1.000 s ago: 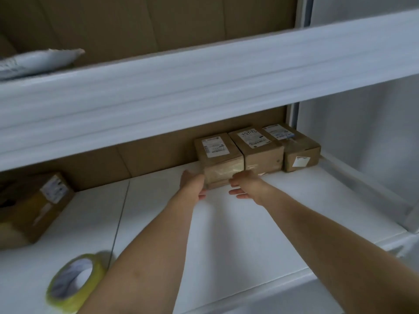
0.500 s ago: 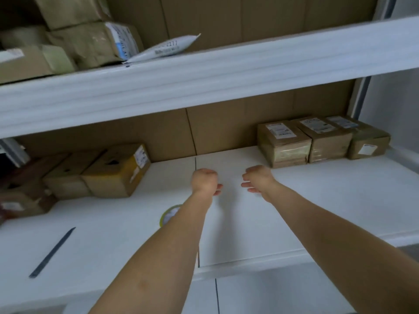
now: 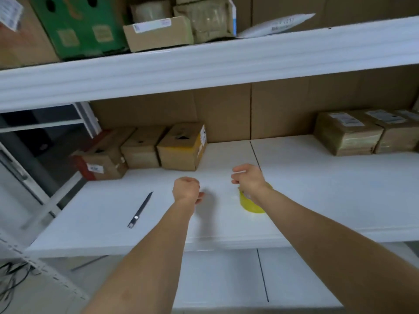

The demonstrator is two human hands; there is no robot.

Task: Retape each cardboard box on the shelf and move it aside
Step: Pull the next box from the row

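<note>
Three cardboard boxes stand at the back left of the white shelf (image 3: 317, 177); the nearest of them (image 3: 181, 148) has a hole in its top and a yellow band. Taped boxes (image 3: 347, 134) sit in a row at the back right. A yellow tape roll (image 3: 249, 205) lies on the shelf, partly hidden under my right wrist. My left hand (image 3: 186, 190) hovers mid-shelf, fingers curled loosely, holding nothing. My right hand (image 3: 248, 180) hovers just above the tape roll, fingers half curled and apart, empty.
A dark utility knife (image 3: 140, 209) lies on the shelf left of my left hand. The upper shelf (image 3: 204, 69) overhangs, loaded with a green box (image 3: 77, 26), brown boxes and a white mailer (image 3: 276, 24). Cables lie on the floor at lower left.
My hands let go of the box at the right row and pulled back and left to mid-shelf. The view swung left, bringing the left boxes and knife into sight.
</note>
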